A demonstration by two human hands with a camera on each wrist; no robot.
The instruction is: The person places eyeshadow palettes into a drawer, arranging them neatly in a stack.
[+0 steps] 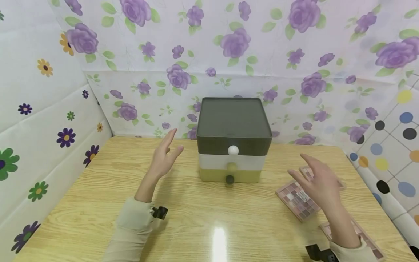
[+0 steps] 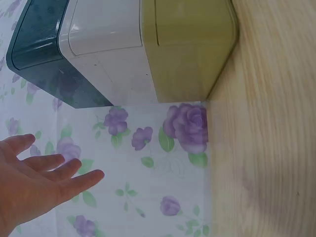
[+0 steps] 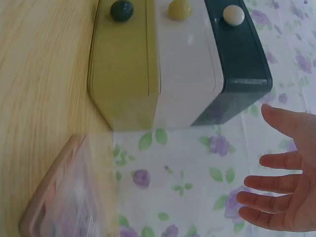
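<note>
Two unclenched hands, the left hand (image 1: pixel 161 160) over open wood toward the table's (image 1: pixel 190 211) left edge and the right hand (image 1: pixel 322 182) above palettes (image 1: pixel 298 202) near the right edge, flank a three-tier box (image 1: pixel 216 145) near the back edge in the head view. Left wrist: extended fingers (image 2: pixel 81 182), apart from the box. Right wrist: spread fingers, well apart from one palette.

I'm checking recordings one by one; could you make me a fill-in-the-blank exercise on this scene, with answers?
1. The drawer unit has a ____ top knob.
2. Its middle knob is ____.
3. In the head view, the palettes lie to the ____ of the unit.
4. The left hand and right hand hold ____.

Missing words: white; yellow; right; nothing.
</note>
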